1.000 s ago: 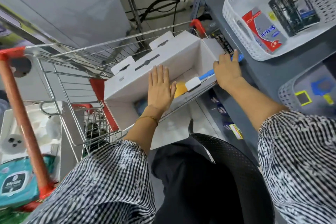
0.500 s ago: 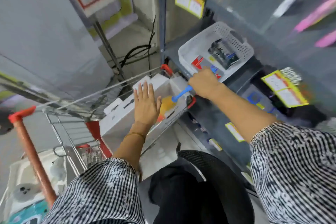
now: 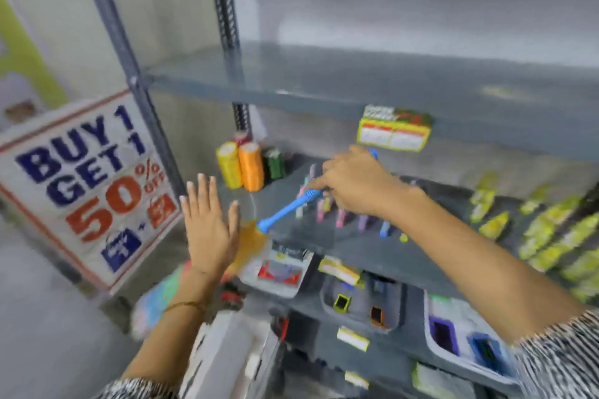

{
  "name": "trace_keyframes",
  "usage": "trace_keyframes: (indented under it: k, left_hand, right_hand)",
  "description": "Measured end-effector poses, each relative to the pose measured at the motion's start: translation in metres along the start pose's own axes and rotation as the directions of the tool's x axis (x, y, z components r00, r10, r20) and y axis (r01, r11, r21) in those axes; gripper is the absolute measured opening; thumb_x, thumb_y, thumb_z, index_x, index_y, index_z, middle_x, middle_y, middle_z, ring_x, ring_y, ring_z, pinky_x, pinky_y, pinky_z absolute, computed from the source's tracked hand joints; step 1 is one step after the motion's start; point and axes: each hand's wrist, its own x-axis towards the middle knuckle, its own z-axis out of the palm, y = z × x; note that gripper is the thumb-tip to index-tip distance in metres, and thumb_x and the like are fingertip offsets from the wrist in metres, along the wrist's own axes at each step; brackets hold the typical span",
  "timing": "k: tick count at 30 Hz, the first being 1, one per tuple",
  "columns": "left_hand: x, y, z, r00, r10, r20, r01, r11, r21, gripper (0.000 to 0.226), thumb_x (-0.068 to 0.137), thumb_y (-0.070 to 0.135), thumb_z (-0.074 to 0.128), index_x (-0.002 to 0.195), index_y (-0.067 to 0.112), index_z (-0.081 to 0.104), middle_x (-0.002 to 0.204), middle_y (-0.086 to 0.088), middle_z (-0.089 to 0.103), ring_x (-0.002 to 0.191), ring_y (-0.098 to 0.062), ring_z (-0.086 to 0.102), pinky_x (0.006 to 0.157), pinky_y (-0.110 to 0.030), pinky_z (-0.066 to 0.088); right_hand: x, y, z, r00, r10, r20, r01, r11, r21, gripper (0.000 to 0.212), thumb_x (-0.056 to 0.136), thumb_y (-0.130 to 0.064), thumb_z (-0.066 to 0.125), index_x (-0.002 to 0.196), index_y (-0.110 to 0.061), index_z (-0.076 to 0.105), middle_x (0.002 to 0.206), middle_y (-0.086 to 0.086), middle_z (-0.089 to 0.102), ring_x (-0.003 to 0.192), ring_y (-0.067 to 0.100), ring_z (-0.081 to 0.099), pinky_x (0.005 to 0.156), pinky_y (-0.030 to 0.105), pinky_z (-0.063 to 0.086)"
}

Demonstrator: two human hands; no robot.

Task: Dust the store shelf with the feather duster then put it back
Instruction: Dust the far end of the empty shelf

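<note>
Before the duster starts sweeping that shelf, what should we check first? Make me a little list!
1. Duster held firmly: ok. The right hand is closed around the blue handle.
2. Feathers near the shelf: ok. The orange feathers hang at the front edge of the shelf.
3. Left hand out of the way: ok. The left hand is open and empty, just left of the feathers.
4. Things that could tip over: not ok. The thread spools and small pens stand where the duster would sweep.
5. Dust on the shelf: cannot tell. The picture is blurry.
</note>
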Motion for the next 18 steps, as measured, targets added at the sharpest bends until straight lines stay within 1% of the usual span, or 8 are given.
trace_keyframes:
  k: [2,5,7,9,10,13,16,18]
  left_hand:
    - [0.033,0.032,-0.018,0.992,0.084,-0.09,-0.088,0.995,-0.041,0.064,0.092,0.039,0.031,0.137,-0.006,0.035,0.146,-0.028,0.032,0.136,-0.044,0.023,0.111,-0.056,0.015]
    - [0.079,0.083,-0.036,0.961,0.188,-0.205,-0.206,0.976,-0.071,0.063,0.092,0.037,0.034,0.137,-0.008,0.036,0.145,-0.03,0.032,0.135,-0.047,0.024,0.11,-0.056,0.014]
    - [0.102,0.119,-0.044,0.93,0.245,-0.272,-0.279,0.955,-0.096,0.063,0.093,0.037,0.033,0.138,-0.006,0.034,0.146,-0.029,0.03,0.136,-0.046,0.021,0.112,-0.05,0.008]
    - [0.121,0.162,-0.049,0.894,0.315,-0.32,-0.373,0.917,-0.139,0.062,0.094,0.039,0.031,0.139,-0.005,0.034,0.147,-0.028,0.029,0.137,-0.045,0.02,0.113,-0.044,0.003]
    - [0.128,0.182,-0.048,0.877,0.339,-0.341,-0.409,0.899,-0.156,0.062,0.094,0.039,0.031,0.139,-0.005,0.035,0.147,-0.028,0.03,0.136,-0.046,0.02,0.113,-0.044,0.005]
    - [0.141,0.239,-0.042,0.837,0.402,-0.37,-0.501,0.837,-0.223,0.061,0.094,0.038,0.032,0.138,-0.004,0.035,0.146,-0.028,0.031,0.135,-0.047,0.021,0.11,-0.051,0.011]
    - [0.144,0.292,-0.028,0.812,0.457,-0.362,-0.564,0.774,-0.288,0.062,0.094,0.038,0.03,0.138,-0.004,0.035,0.147,-0.027,0.029,0.136,-0.047,0.02,0.111,-0.052,0.01]
    - [0.141,0.326,-0.018,0.796,0.49,-0.355,-0.596,0.736,-0.322,0.063,0.095,0.04,0.028,0.139,-0.004,0.034,0.148,-0.027,0.028,0.137,-0.046,0.018,0.111,-0.051,0.009]
  right_hand:
    - [-0.028,0.028,-0.034,0.992,0.094,-0.079,-0.092,0.995,0.021,0.036,0.092,-0.024,0.048,0.124,-0.037,0.057,0.107,0.003,0.068,0.108,0.027,0.059,0.087,0.037,0.039]
    - [-0.066,0.067,-0.07,0.956,0.234,-0.177,-0.23,0.972,0.044,0.036,0.095,-0.033,0.046,0.13,-0.04,0.053,0.114,0.002,0.066,0.113,0.027,0.057,0.09,0.037,0.039]
    - [-0.09,0.088,-0.085,0.917,0.336,-0.213,-0.324,0.942,0.09,0.038,0.095,-0.034,0.046,0.132,-0.042,0.051,0.116,0.0,0.066,0.115,0.026,0.056,0.091,0.037,0.038]
    - [-0.119,0.11,-0.096,0.855,0.449,-0.259,-0.429,0.893,0.133,0.037,0.095,-0.033,0.049,0.13,-0.041,0.053,0.116,0.0,0.066,0.116,0.024,0.056,0.091,0.037,0.038]
    - [-0.133,0.119,-0.099,0.824,0.498,-0.269,-0.471,0.867,0.163,0.037,0.094,-0.033,0.05,0.13,-0.041,0.054,0.115,0.0,0.066,0.116,0.024,0.056,0.091,0.037,0.038]
    - [-0.174,0.143,-0.102,0.732,0.625,-0.27,-0.59,0.78,0.207,0.039,0.094,-0.034,0.05,0.132,-0.043,0.051,0.116,-0.001,0.065,0.117,0.022,0.055,0.09,0.035,0.037]
    - [-0.216,0.159,-0.103,0.641,0.721,-0.261,-0.677,0.693,0.25,0.039,0.095,-0.035,0.05,0.133,-0.044,0.05,0.115,-0.003,0.066,0.115,0.02,0.056,0.088,0.034,0.038]
    - [-0.242,0.165,-0.1,0.586,0.762,-0.276,-0.719,0.646,0.257,0.038,0.095,-0.034,0.05,0.132,-0.043,0.051,0.11,-0.002,0.067,0.109,0.021,0.058,0.081,0.032,0.037]
